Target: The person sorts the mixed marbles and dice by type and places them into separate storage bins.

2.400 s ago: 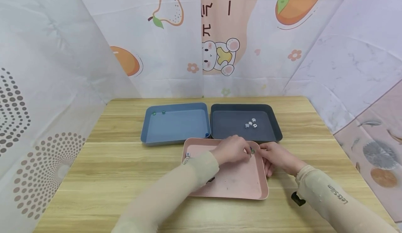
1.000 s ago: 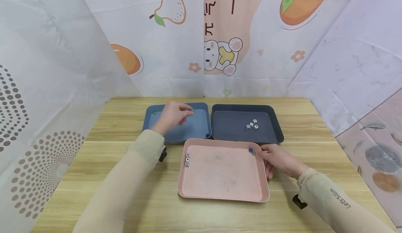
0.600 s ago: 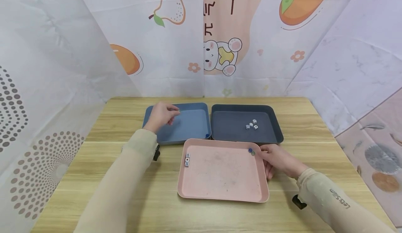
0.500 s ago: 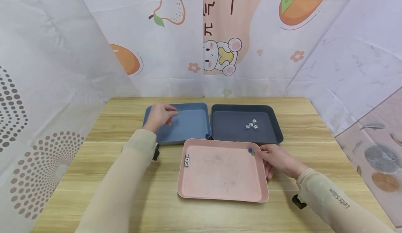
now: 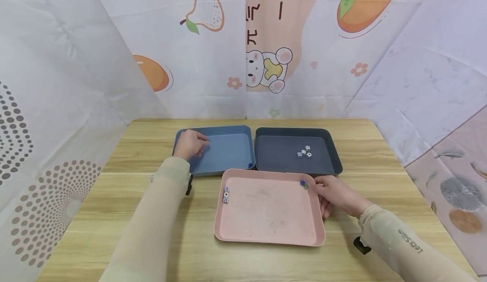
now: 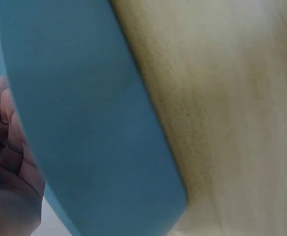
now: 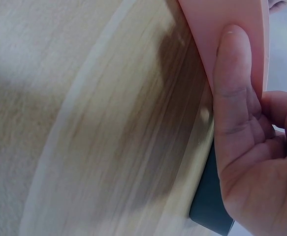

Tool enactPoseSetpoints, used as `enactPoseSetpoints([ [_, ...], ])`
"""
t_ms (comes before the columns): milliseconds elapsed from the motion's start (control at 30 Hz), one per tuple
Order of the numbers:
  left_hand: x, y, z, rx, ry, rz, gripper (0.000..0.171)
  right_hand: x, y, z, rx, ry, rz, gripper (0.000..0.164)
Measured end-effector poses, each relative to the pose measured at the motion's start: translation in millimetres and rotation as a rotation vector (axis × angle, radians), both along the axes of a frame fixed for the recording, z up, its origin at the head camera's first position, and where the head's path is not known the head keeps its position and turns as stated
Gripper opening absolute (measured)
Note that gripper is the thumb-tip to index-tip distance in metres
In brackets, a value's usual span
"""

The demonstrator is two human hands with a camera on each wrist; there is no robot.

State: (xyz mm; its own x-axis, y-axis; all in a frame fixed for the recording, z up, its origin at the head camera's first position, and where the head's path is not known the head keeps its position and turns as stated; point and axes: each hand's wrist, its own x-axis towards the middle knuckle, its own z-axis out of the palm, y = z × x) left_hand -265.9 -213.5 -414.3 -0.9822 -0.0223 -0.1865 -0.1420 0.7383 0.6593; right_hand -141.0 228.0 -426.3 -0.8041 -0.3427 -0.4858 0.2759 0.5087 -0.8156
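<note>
My left hand (image 5: 190, 143) is low inside the left end of the blue tray (image 5: 232, 149), thumb and fingertips close together. Whether a small green bead is between them I cannot tell. In the left wrist view the tray's wall (image 6: 94, 123) stands in front of the fingers. The green beads at that tray's far left corner are hidden behind the hand. My right hand (image 5: 336, 194) grips the right rim of the pink tray (image 5: 270, 235), one finger against the outer wall (image 7: 241, 19). That tray holds a blue bead (image 5: 302, 183), a green bead (image 5: 306, 187) and three dice (image 5: 226, 194).
The dark navy tray (image 5: 281, 149) stands right of the blue one, with several white dice (image 5: 303, 151) in it. A dark blue bead (image 5: 250, 165) lies at the blue tray's near right corner. Wooden table (image 5: 133, 214) surrounds the trays, and a printed curtain (image 5: 213, 75) hangs behind.
My left hand went from the pink tray's far right corner to the blue tray with a green bead at its fingertips, then moved left and lower. The right hand stayed on the pink rim.
</note>
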Motion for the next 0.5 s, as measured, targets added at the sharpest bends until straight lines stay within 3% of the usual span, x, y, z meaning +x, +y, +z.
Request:
enactPoseSetpoints([
  [500, -0.6, 0.6, -8.7, -0.134, -0.047, 0.024, 0.019, 0.3, -0.3, 1.4, 0.005, 0.0, 0.005, 0.029],
])
